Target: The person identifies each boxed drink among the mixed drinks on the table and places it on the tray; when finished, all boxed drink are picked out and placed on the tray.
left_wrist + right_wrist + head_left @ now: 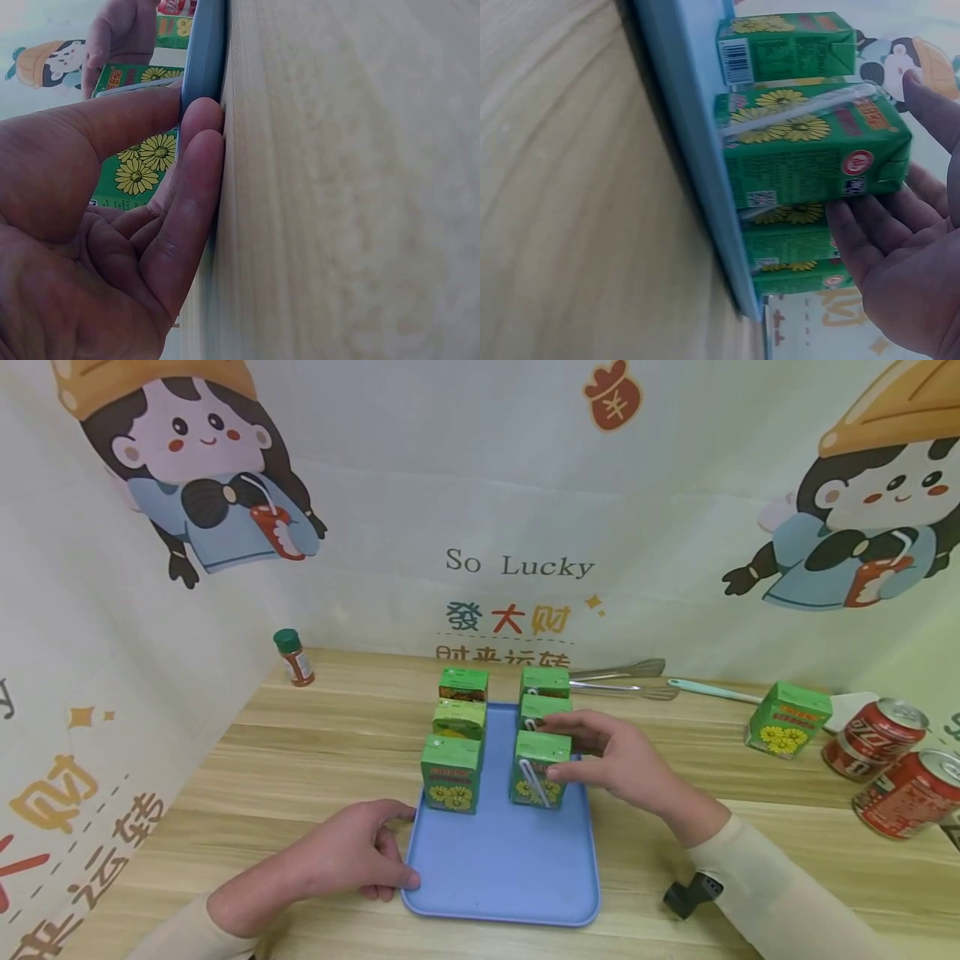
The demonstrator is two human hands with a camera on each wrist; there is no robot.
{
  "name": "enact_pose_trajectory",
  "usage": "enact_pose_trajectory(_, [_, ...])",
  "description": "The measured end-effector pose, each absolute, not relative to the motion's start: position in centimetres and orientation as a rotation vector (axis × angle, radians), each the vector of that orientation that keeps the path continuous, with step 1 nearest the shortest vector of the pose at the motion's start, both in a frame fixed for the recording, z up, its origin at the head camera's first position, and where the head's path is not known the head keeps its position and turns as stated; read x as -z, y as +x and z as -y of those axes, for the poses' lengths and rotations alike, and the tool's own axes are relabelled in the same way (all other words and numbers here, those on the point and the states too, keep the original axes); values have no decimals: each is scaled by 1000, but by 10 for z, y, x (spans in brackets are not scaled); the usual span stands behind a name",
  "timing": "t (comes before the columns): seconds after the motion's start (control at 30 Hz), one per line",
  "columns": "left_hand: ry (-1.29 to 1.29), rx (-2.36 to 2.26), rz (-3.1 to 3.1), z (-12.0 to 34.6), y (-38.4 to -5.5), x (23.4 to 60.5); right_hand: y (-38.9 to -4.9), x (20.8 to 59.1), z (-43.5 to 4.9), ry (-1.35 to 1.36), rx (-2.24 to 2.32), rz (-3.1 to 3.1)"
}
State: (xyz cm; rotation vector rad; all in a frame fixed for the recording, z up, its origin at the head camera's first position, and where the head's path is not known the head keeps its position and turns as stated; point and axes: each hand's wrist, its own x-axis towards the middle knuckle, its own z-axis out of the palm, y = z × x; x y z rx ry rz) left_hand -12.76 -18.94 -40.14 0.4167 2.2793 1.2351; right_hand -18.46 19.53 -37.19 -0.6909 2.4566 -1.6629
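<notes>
On the blue tray (502, 868) stand two rows of green drink cartons with yellow flowers printed on them. My left hand (360, 852) pinches the tray's left rim near its front corner, thumb on top and fingers at the underside. Beside the front right carton (538, 777), which has a white straw on its face, is my right hand (611, 760). In the right wrist view its fingers (877, 229) lie along the carton's side, while the thumb stands apart from it. The front left carton (452, 781) stands upright across from it.
Metal kitchen tools (622, 679) and a pale-green-handled spatula (712, 691) lie at the back. To the right are another green carton (787, 722) and two red cans (873, 739). A green-capped spice jar (294, 658) stands back left, near the printed cloth.
</notes>
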Motion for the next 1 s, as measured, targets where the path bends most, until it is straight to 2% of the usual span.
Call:
enact_pose_trajectory(0.43, [434,-1237,-2295,189,-126,402,-176,362,-234,-891,1806,-2494])
enact_pose_trajectory(1.0, [424,-1241,-2283,190,-126,401,-168,357,-311,-677,1547,-3031])
